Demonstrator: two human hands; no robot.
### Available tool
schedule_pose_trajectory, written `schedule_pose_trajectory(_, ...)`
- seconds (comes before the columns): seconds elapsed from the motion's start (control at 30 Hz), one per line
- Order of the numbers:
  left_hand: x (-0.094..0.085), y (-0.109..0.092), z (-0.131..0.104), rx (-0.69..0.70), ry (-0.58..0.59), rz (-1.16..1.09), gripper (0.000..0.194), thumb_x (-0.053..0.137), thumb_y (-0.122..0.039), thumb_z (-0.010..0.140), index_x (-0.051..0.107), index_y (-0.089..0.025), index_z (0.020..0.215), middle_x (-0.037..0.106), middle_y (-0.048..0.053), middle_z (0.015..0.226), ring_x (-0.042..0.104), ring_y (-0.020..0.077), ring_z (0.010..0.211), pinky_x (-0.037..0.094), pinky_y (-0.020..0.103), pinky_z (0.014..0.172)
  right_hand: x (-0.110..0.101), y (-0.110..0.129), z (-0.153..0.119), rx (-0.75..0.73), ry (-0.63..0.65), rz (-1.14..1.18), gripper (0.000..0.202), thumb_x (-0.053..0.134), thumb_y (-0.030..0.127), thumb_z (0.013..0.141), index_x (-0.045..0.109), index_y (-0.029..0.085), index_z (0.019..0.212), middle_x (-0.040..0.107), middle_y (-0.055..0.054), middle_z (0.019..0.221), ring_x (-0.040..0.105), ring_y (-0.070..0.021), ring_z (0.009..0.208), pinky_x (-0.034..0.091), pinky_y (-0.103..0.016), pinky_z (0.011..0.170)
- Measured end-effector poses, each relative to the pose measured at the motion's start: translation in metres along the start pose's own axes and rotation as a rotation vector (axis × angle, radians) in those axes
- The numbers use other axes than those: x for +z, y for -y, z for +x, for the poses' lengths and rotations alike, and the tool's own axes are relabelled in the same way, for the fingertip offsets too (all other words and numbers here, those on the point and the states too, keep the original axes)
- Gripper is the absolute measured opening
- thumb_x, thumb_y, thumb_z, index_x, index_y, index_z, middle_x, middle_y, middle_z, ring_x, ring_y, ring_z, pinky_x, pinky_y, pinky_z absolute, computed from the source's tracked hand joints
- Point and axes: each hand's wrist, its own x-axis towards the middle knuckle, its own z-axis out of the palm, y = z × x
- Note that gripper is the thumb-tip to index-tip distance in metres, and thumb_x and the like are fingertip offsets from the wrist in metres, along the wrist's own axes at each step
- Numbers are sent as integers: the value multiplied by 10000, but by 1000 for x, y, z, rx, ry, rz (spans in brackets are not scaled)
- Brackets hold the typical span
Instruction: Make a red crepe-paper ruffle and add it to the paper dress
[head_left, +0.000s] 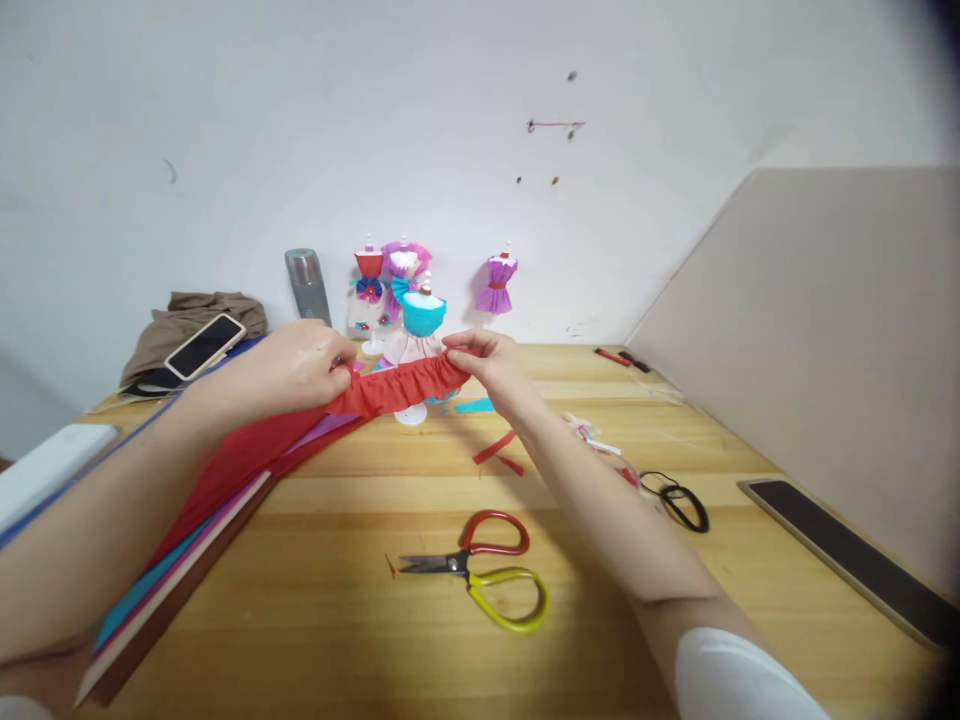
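Gathered red fabric [405,389] hides part of the turquoise-bodiced miniature dress form [424,317]; the left edge crops 1 white slab [54,467].

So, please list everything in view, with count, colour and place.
Gathered strip: one, red, centre
Sheets: several, mixed colours, left
Scissors: one, red-and-yellow handles, front centre
Scraps: several, red, blue, white, centre and right
Dress forms: at least four, mixed colours, back
Bottle: one, grey, back left
Cloth: one, brown, back left
Phone-like devices: two, dark-screened, left and right
White object: one, white, left edge
Pen-like items: two, red and black, back right
Black band: at least one, black, right
Table: one, light wood, below
Wall: one, white, back
Sleeves: two, white, lower corners
Left hand: one, bare, strip's left part
Right hand: one, bare, strip's right end
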Motion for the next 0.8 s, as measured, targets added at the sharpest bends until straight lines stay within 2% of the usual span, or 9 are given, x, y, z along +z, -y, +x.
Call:
schedule_pose_trajectory(0.13, -14, 3, 9, 34, -57, 60, 215, 459, -144, 766, 602, -179, 609, 578, 58, 628, 513, 187, 639, 321, 318, 640, 5, 2, 7, -33, -50, -23, 208, 762, 293, 595, 751, 199, 780, 768, -39, 793, 705, -215, 800, 558, -376, 801)
schedule_pose_trajectory(0.3, -24, 11, 28, 133, -180, 270, 226, 472, -132, 766, 650, -171, 632, 589, 63, 606, 547, 201, 688, 384, 322, 724, 8, 5, 14, -55, -71, -46, 187, 744, 300, 615, 717, 196, 768, 747, -33, 758, 685, -201, 736, 550, -356, 730)
schedule_pose_trajectory(0.57, -26, 9, 51, 139, -147, 443, 222, 492, -124, 790, 700, -145, 715, 670, 106, 697, 618, 244, 801, 426, 361, 824, 11, 8, 22, -35, -49, -77, 172, 732, 281, 563, 633, 199, 677, 652, 16, 619, 592, -142, 602, 488, -294, 616)
schedule_pose_trajectory(0.8, -29, 10, 60, 126, -114, 396, 207, 508, -112, 789, 706, -137, 736, 680, 104, 759, 631, 269, 959, 390, 383, 953, 7, 6, 32, 19, -2, -115, 169, 725, 287, 573, 628, 196, 678, 576, 43, 505, 468, -102, 469, 359, -247, 466)
